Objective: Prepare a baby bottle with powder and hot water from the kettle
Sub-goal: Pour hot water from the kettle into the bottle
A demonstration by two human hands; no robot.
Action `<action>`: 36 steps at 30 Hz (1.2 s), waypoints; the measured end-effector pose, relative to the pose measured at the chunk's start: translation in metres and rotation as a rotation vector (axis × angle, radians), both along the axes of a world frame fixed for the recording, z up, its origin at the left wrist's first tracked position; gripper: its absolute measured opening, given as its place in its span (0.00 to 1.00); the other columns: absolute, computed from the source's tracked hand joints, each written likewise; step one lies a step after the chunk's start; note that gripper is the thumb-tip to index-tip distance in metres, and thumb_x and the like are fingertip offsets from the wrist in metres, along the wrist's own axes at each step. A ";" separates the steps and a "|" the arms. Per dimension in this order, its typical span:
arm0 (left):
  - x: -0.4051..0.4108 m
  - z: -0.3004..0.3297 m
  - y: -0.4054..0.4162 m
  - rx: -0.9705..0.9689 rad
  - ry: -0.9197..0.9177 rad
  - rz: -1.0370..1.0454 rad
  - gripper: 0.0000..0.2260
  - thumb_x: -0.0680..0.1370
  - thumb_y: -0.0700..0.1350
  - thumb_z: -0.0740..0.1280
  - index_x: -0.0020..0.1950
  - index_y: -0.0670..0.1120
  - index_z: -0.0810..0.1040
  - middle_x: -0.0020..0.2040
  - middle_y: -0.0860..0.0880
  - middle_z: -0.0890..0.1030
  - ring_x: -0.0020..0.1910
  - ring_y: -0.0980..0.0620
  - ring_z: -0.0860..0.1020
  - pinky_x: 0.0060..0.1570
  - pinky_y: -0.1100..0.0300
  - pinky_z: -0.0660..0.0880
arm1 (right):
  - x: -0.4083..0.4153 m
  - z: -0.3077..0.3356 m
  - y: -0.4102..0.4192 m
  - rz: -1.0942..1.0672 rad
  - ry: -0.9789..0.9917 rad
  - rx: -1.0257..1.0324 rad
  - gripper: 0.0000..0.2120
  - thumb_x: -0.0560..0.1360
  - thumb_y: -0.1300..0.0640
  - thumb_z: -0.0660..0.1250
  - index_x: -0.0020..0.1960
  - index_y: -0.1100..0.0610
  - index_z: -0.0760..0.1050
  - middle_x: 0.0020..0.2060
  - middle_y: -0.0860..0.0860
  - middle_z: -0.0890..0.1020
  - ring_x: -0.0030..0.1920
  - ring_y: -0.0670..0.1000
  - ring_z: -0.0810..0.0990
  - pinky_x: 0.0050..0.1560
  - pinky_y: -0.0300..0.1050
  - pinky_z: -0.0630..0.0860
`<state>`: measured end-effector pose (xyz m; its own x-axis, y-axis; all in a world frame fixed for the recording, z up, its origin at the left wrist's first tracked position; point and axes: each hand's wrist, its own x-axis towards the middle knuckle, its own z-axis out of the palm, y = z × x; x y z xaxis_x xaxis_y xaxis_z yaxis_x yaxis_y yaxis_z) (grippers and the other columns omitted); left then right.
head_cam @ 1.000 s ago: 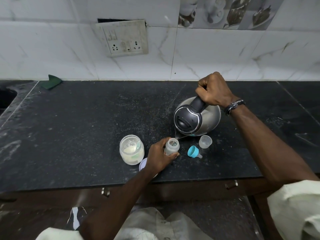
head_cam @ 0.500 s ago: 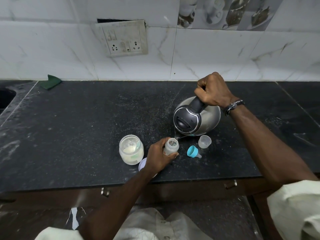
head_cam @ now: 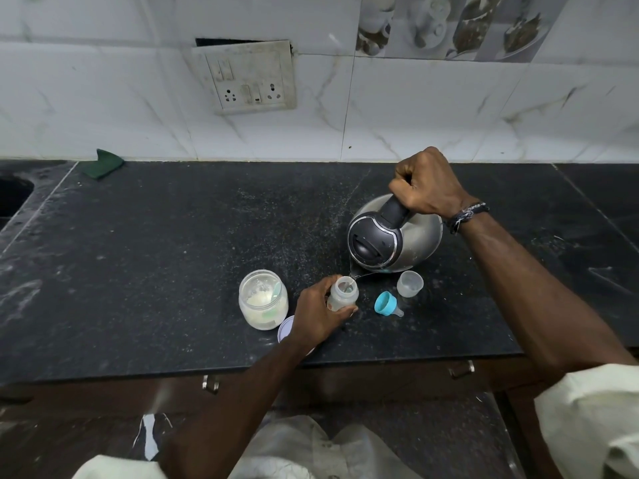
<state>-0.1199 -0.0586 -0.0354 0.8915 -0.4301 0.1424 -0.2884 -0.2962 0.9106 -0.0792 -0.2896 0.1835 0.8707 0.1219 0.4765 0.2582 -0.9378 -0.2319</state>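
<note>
The right hand point(head_cam: 427, 184) has its fingers clenched round the handle of the kettle point(head_cam: 394, 238), tipped with its spout over the bottle point(head_cam: 342, 294). The left hand point(head_cam: 316, 316) grips that bottle upright on the desk point(head_cam: 173, 236). A thin stream seems to fall in. The powder jar point(head_cam: 263, 299) stands just left, the blue teat point(head_cam: 386, 303) and clear cap point(head_cam: 410, 283) right.

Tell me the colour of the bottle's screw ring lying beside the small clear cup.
Light blue, teal-leaning; the screw ring with its clear teat shows best in the head view.
</note>
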 end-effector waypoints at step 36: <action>-0.001 0.000 -0.001 -0.016 -0.004 0.009 0.27 0.67 0.50 0.81 0.64 0.51 0.79 0.56 0.57 0.84 0.55 0.59 0.82 0.56 0.55 0.80 | 0.003 -0.005 -0.001 -0.009 0.016 0.022 0.13 0.62 0.50 0.57 0.22 0.53 0.62 0.17 0.50 0.63 0.22 0.52 0.58 0.29 0.37 0.56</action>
